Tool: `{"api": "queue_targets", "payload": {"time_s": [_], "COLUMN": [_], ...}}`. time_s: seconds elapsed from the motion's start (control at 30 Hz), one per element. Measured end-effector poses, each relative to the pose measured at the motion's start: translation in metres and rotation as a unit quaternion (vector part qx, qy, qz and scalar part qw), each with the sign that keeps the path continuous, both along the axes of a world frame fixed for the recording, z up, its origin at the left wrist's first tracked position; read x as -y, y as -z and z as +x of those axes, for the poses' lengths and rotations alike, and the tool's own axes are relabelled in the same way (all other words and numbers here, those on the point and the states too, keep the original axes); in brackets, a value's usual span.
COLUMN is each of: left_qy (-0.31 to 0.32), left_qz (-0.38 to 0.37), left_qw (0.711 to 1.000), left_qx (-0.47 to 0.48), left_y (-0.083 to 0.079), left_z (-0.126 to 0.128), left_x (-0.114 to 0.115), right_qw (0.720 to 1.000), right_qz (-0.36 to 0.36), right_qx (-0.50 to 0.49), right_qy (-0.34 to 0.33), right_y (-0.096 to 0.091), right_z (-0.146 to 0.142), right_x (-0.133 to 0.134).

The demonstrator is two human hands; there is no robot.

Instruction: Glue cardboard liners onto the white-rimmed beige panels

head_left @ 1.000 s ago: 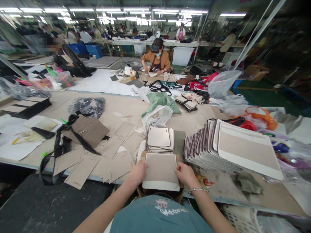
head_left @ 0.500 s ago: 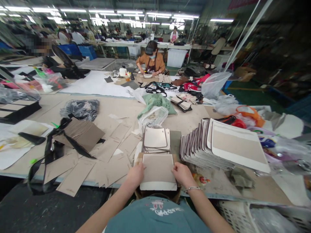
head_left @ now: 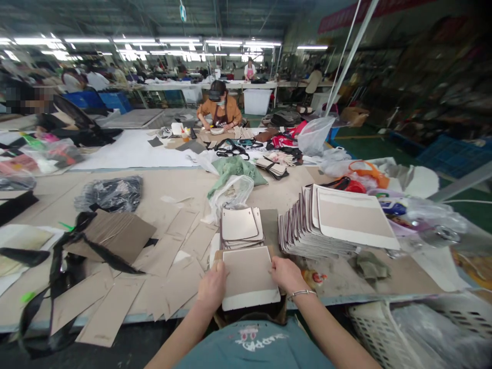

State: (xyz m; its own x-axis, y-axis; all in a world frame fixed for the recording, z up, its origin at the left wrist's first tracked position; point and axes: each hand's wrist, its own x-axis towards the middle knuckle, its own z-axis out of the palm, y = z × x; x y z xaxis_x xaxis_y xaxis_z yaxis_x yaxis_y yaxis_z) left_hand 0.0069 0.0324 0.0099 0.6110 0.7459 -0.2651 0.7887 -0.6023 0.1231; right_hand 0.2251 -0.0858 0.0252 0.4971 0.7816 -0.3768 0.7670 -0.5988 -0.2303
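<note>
A flat beige panel with a white border (head_left: 248, 277) lies at the table's near edge in front of me. My left hand (head_left: 212, 288) is closed on its left edge and my right hand (head_left: 286, 274) is closed on its right edge, a bracelet on that wrist. Just beyond the panel sits a small stack of rounded white-edged pieces (head_left: 240, 228). To the right leans a long row of larger bordered panels (head_left: 334, 220).
Brown cardboard sheets (head_left: 169, 256) and black straps (head_left: 65, 256) cover the table to the left. Plastic bags (head_left: 230, 192) and green cloth lie behind the stack. A white basket (head_left: 384, 328) stands low right. A person in an orange top works at the far table (head_left: 220, 108).
The view has risen and shifted, so everything sits lower and further left in frame. My hands have stayed on the panel's two edges.
</note>
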Motion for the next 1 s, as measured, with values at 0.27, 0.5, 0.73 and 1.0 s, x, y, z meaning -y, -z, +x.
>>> {"api": "queue_targets", "payload": {"time_s": [0.27,0.5,0.73,1.0], "left_qy": [0.185,0.207,0.170,0.129], "left_qz": [0.138,0.139,0.117,0.110], "left_qw": [0.972,0.968,0.978,0.984], "left_qx": [0.037,0.017,-0.040,-0.056], "left_y": [0.025,0.023,0.022,0.015], "left_z": [0.002,-0.001,0.000,0.002], "left_x": [0.006,0.005,0.010,0.018], "right_qw": [0.995,0.948,0.951,0.955], "right_qz": [0.082,0.235,0.219,0.270], "right_qx": [0.048,-0.007,0.013,0.002], "right_qy": [-0.013,-0.212,-0.216,-0.121], "right_y": [-0.008,0.016,0.039,0.018], "right_z": [-0.016,-0.081,-0.056,-0.011], "right_x": [0.003,-0.012,-0.010,0.051]}}
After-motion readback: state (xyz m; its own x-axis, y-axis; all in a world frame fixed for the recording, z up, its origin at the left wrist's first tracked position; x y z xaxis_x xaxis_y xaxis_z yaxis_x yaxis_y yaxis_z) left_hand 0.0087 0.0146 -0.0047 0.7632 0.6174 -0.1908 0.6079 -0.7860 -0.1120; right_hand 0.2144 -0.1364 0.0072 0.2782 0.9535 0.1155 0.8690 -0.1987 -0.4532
